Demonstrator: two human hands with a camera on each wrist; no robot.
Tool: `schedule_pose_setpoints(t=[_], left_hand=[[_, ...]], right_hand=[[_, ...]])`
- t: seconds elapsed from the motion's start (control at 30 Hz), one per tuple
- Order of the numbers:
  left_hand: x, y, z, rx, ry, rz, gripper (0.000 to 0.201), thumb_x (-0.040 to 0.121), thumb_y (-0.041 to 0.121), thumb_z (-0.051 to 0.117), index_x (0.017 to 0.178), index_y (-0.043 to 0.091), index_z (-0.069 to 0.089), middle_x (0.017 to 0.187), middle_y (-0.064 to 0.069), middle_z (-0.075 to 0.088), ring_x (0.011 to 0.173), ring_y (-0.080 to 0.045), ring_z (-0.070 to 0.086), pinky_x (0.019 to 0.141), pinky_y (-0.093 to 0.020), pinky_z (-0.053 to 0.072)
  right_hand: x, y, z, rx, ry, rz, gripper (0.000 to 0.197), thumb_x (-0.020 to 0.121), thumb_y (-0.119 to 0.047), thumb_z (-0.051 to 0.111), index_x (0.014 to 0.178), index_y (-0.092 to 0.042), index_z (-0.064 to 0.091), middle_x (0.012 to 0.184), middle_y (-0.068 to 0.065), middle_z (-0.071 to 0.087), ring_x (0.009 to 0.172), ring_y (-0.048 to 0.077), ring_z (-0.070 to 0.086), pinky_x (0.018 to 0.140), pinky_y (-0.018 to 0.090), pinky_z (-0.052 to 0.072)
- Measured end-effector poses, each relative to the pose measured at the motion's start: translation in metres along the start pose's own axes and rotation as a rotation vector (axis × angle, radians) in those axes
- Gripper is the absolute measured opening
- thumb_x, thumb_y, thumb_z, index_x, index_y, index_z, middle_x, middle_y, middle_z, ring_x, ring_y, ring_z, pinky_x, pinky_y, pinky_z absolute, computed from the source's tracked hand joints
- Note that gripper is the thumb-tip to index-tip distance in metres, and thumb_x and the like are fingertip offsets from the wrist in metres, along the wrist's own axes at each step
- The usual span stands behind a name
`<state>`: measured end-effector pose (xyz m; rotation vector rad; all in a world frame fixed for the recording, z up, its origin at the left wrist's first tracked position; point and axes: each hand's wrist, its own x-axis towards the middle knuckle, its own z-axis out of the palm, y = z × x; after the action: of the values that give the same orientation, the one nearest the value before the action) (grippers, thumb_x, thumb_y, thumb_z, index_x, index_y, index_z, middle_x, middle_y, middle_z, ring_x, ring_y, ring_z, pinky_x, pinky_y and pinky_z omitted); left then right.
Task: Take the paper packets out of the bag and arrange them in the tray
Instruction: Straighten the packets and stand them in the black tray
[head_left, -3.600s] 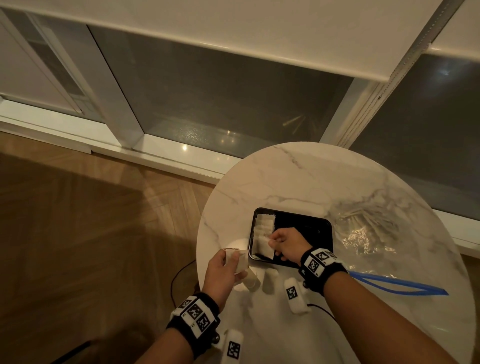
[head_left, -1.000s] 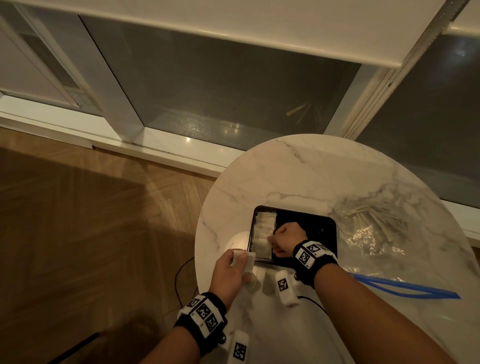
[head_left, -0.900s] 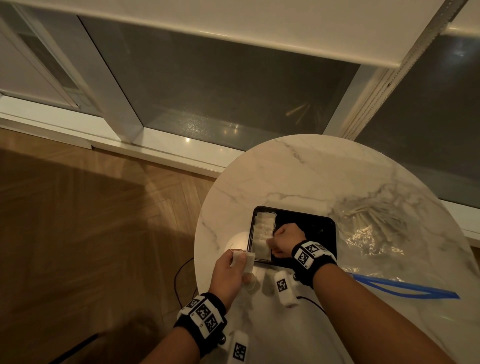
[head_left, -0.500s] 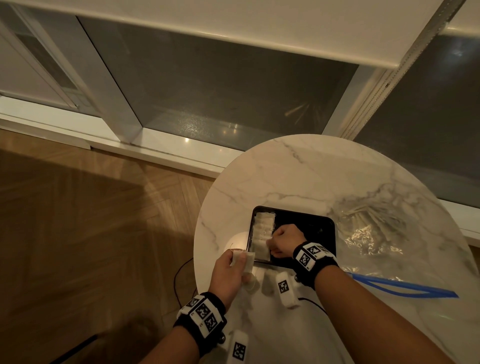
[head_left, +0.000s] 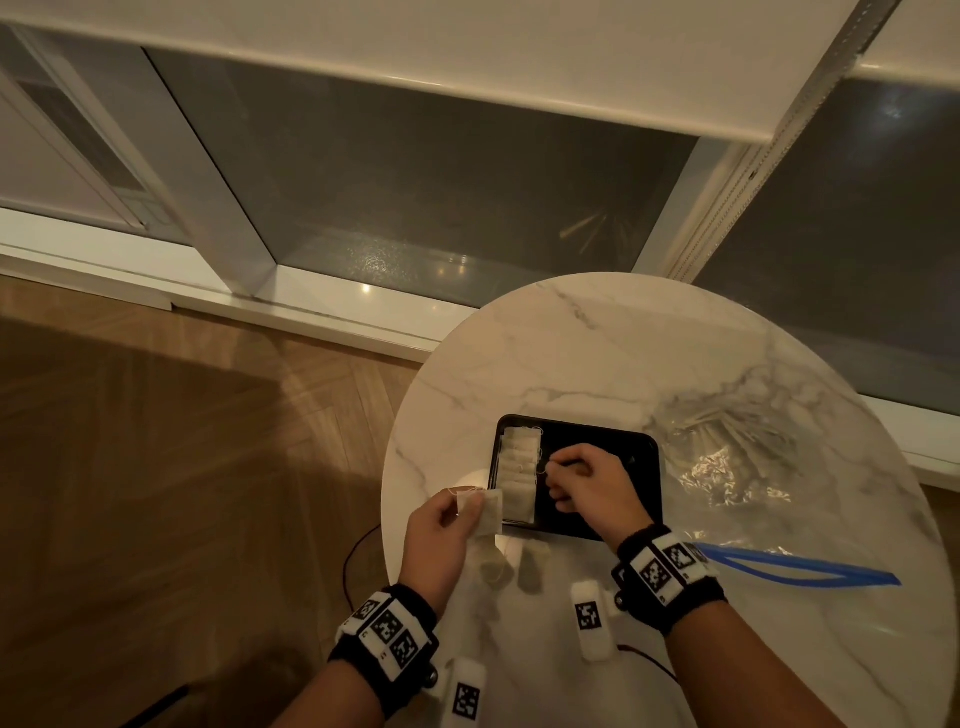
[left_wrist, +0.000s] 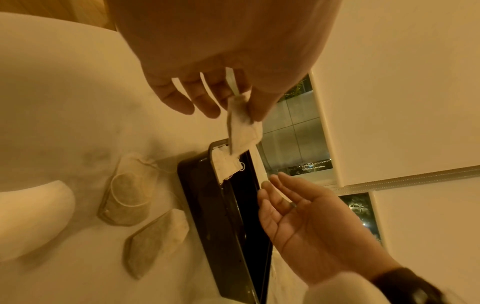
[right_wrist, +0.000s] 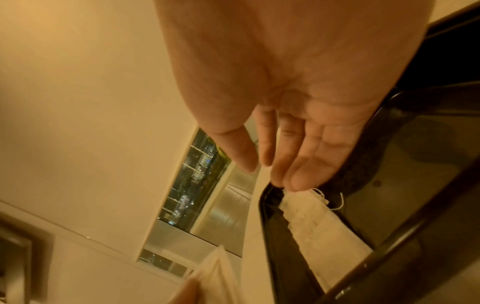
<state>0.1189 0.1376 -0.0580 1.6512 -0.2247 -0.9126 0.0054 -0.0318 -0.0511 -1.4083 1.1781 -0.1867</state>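
Observation:
A black tray (head_left: 576, 423) lies on the round marble table (head_left: 571, 353), with a row of several white paper packets (head_left: 519, 467) overlapping along its left side. My right hand (head_left: 553, 480) hovers over the tray just right of that row, fingers relaxed and holding nothing. My left hand (head_left: 470, 506) pinches a paper packet (head_left: 491, 512) at the tray's near left corner. In the left wrist view this packet (left_wrist: 242, 127) hangs from thumb and fingers above the tray (left_wrist: 207, 205). In the right wrist view straight fingers (right_wrist: 285, 160) hang over the packet row (right_wrist: 319, 222).
Two more packets (head_left: 491, 566) (head_left: 532, 564) lie on the table in front of the tray. A crumpled clear plastic bag (head_left: 727, 457) with a blue zip strip (head_left: 795, 566) lies to the right. The table edge is close on the left, above wooden floor.
My right hand has come off the packet row, where it was curled and pressing, and now hovers with its fingers loosened. The left hand has kept its packet beside the tray corner.

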Motion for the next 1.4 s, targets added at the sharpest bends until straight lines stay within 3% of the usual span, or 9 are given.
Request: schedule_pose_setpoints(t=[0.17,0.27,0.4,0.57,0.67,0.77,0.9,1.17,1.4], left_hand=[[-0.005,0.013,0.014,-0.057,-0.122,0.034,0.011,0.094,0.007,0.067,0.1,0.004,0.076,0.085,-0.005,0.077,0.075,-0.008,0.07,0.066,-0.017,0.052],[-0.005,0.009,0.023,-0.011,-0.191,0.024,0.011,0.09,0.007,0.071,0.099,0.001,0.075,0.085,-0.007,0.077,0.077,-0.011,0.071,0.069,-0.021,0.054],[-0.002,-0.002,0.032,0.157,-0.164,0.094,0.005,0.092,0.015,0.071,0.095,0.015,0.075,0.084,0.002,0.076,0.078,-0.007,0.068,0.072,-0.023,0.054],[0.012,-0.006,0.03,1.181,-0.182,0.541,0.032,0.097,0.053,0.043,0.112,0.035,0.064,0.124,0.011,0.055,0.119,-0.013,0.046,0.097,-0.034,0.04],[0.019,-0.007,0.043,1.53,-0.35,0.551,0.051,0.097,0.063,0.024,0.129,0.037,0.054,0.158,-0.003,0.029,0.145,-0.029,0.02,0.112,-0.052,0.021],[0.027,-0.012,0.055,1.58,-0.446,0.456,0.062,0.097,0.068,0.016,0.136,0.036,0.052,0.168,-0.004,0.007,0.153,-0.032,-0.002,0.117,-0.059,0.004],[0.035,-0.013,0.064,1.646,-0.47,0.408,0.071,0.095,0.071,0.011,0.136,0.035,0.056,0.169,-0.006,0.002,0.153,-0.036,-0.012,0.117,-0.061,0.0],[0.04,-0.012,0.066,1.635,-0.455,0.375,0.072,0.097,0.07,0.012,0.147,0.032,0.046,0.169,-0.006,-0.006,0.152,-0.032,-0.019,0.119,-0.057,-0.008],[0.042,-0.017,0.063,1.599,-0.452,0.409,0.07,0.097,0.069,0.012,0.135,0.032,0.058,0.169,-0.006,0.0,0.154,-0.03,-0.014,0.121,-0.055,-0.005]], right_hand=[[-0.037,0.011,-0.002,0.053,-0.299,-0.074,0.033,0.089,-0.014,0.072,0.12,-0.018,0.064,0.105,0.005,0.072,0.092,0.018,0.072,0.071,0.027,0.059],[-0.045,0.027,-0.005,0.03,-0.258,-0.11,0.023,0.09,-0.013,0.07,0.113,-0.016,0.068,0.097,0.004,0.076,0.084,0.015,0.072,0.07,0.023,0.055],[-0.05,0.036,-0.012,0.051,-0.167,-0.094,0.012,0.09,-0.009,0.068,0.101,-0.014,0.07,0.086,0.004,0.076,0.071,0.008,0.069,0.062,0.018,0.052],[-0.034,0.05,-0.026,0.11,0.122,-0.092,0.01,0.09,-0.007,0.068,0.094,-0.016,0.068,0.087,0.006,0.073,0.077,0.015,0.07,0.061,0.022,0.054],[-0.022,0.058,-0.031,0.154,0.207,-0.071,0.008,0.091,-0.008,0.066,0.097,-0.015,0.066,0.091,0.008,0.071,0.084,0.02,0.07,0.065,0.028,0.059],[-0.014,0.066,-0.03,0.147,0.219,-0.052,0.008,0.092,-0.009,0.065,0.1,-0.013,0.066,0.093,0.008,0.071,0.087,0.02,0.07,0.067,0.028,0.059],[-0.011,0.071,-0.026,0.143,0.22,-0.04,0.009,0.092,-0.007,0.065,0.098,-0.014,0.065,0.092,0.007,0.071,0.087,0.02,0.07,0.067,0.028,0.058],[-0.007,0.074,-0.026,0.128,0.194,-0.027,0.013,0.091,-0.006,0.065,0.093,-0.018,0.065,0.088,0.006,0.072,0.084,0.018,0.071,0.069,0.028,0.058],[-0.004,0.075,-0.027,0.105,0.186,-0.003,0.011,0.091,-0.007,0.065,0.095,-0.016,0.065,0.089,0.007,0.073,0.084,0.019,0.072,0.073,0.033,0.061]])
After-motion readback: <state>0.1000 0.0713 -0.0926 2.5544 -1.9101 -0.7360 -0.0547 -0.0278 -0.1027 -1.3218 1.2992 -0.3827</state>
